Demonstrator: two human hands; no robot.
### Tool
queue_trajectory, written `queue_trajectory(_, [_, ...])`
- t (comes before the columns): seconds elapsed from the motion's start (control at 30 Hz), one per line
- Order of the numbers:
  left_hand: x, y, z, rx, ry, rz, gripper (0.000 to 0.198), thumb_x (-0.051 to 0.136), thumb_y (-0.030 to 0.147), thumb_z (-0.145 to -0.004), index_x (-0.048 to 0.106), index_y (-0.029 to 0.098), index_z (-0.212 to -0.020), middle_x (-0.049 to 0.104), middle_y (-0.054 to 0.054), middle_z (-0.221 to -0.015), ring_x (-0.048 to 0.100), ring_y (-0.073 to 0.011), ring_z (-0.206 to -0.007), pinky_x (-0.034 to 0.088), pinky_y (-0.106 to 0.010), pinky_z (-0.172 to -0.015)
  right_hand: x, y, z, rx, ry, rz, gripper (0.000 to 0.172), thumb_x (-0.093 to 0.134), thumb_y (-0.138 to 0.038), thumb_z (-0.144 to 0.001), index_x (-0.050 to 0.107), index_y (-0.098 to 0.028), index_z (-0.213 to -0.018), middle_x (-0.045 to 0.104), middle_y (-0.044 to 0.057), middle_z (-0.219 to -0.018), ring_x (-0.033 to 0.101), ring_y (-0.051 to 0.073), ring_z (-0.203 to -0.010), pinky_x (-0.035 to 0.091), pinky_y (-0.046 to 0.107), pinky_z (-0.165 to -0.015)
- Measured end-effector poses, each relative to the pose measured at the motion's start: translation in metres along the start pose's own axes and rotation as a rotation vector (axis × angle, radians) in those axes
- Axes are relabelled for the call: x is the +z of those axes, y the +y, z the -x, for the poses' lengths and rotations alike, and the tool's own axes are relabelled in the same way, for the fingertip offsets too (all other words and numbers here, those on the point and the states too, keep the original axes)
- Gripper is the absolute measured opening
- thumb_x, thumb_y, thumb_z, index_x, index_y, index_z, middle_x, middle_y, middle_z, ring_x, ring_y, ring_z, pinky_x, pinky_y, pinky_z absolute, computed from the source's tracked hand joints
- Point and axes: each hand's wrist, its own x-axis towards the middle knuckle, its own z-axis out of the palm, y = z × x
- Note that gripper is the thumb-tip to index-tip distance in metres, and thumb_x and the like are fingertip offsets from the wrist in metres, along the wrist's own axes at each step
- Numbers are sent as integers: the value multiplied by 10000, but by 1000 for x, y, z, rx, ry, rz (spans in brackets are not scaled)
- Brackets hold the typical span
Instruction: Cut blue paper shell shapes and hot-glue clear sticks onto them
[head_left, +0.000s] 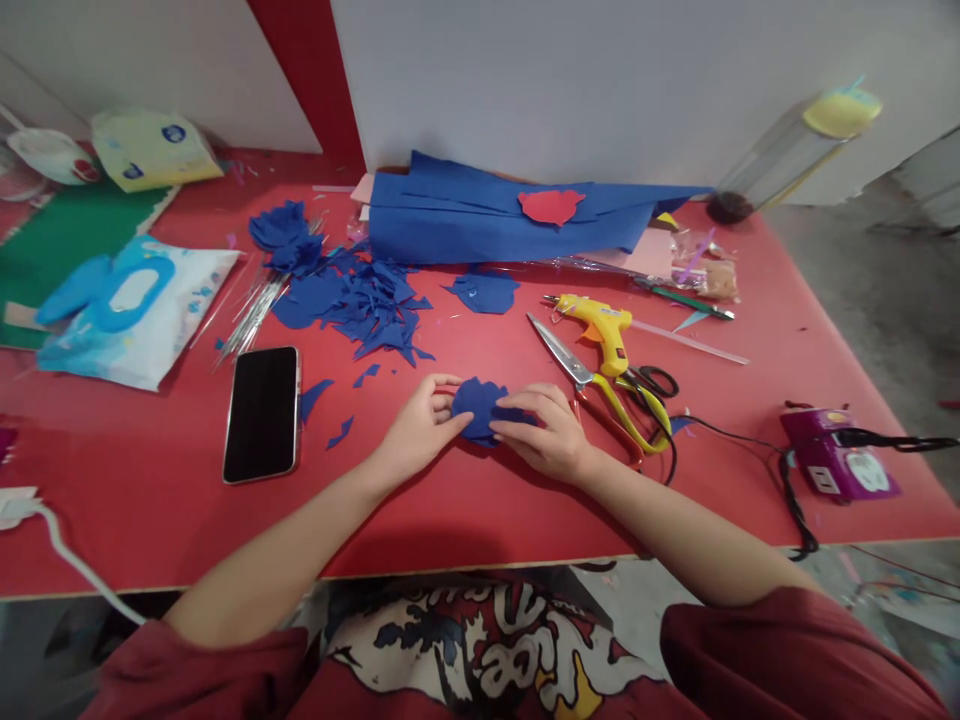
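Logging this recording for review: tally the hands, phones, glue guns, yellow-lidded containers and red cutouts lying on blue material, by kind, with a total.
Hands (left hand, right hand): 2
Phone: 1
Glue gun: 1
Yellow-lidded container: 1
Red cutout: 1
Total: 6

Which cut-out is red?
The flat, jagged red cut-out lying on the large blue sheet. The jagged blue cut-out nearby and layered blue piece between left hand and right hand lack that colour.
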Motion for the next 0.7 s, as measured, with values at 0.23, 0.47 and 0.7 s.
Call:
queue_trajectory(0.23, [-3,0,-3,126,84,-83,409,668,250,-668,451,187,-1008,645,22,-728,651,-127,-698,516,-246,-664,-1,0,-1,468,-106,-206,372,518,-418,-833,548,-165,-1104,637,126,-1007,613,215,-899,508,367,-756])
queue_trajectory(0.47, [-2,0,-1,137,94,-137,388,671,310,-667,489,182,-984,643,14,-708,639,-124,-645,519,-234,-594,-9,-3,-4,621,-236,-384,294,487,-325,-847,531,-187,-591,581,-1,-534,528,103,-484,422,221,-508])
queue_trajectory(0.7, [-4,-1,-2,119,135,-209,234,686,318,-632,548,167,-747,634,-4,-656,621,-132,-631,521,-240,-565,-10,-2,-2,730,-215,-415,288,524,-363,-828,566,-177,-612,617,6,-540,553,106,-485,423,222,-512])
